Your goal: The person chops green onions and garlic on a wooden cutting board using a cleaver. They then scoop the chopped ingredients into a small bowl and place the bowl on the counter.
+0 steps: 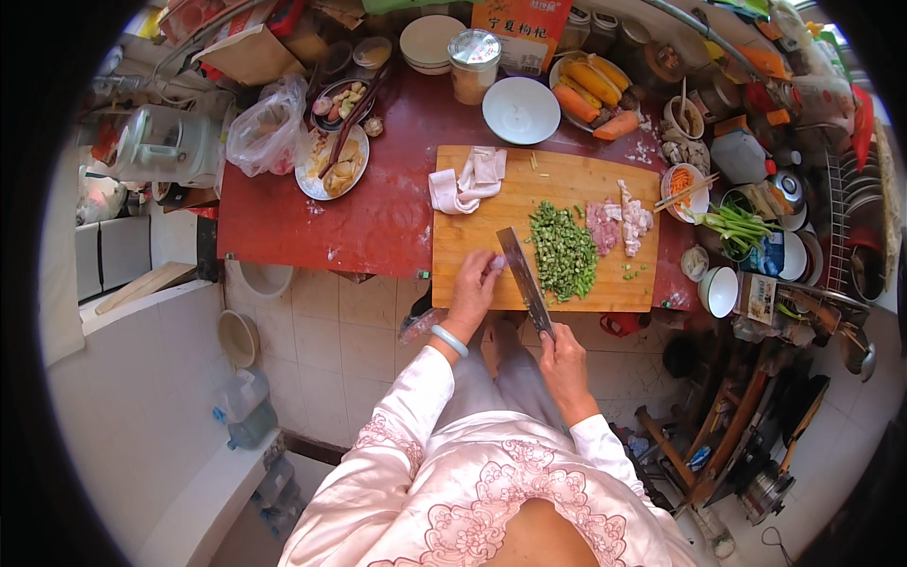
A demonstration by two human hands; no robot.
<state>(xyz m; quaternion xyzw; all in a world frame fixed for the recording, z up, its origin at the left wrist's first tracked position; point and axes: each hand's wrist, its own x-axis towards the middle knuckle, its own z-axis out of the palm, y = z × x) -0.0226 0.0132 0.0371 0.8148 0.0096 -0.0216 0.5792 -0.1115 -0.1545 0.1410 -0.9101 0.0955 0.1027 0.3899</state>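
Observation:
My right hand (565, 360) grips the handle of a cleaver (523, 280), whose blade slants up and left over the wooden cutting board (471, 237). Just left of the blade, the fingers of my left hand (473, 287) pinch a small pale purple piece (499, 262), perhaps a garlic clove or shallot. To the right of the blade lies a heap of chopped green vegetable (565, 255), likely green beans. Beyond it are diced pink meat (604, 225) and whitish diced fat (635, 221). A folded pale strip (468, 183), possibly pork skin, rests at the board's far left corner.
Past the board stand a white bowl (521, 111), a lidded jar (473, 67) and a plate of carrots and corn (592, 92). At right are a bowl of shredded carrot (684, 190) with chopsticks and some green onions (737, 228). Chopsticks cross a food plate (331, 169) at left.

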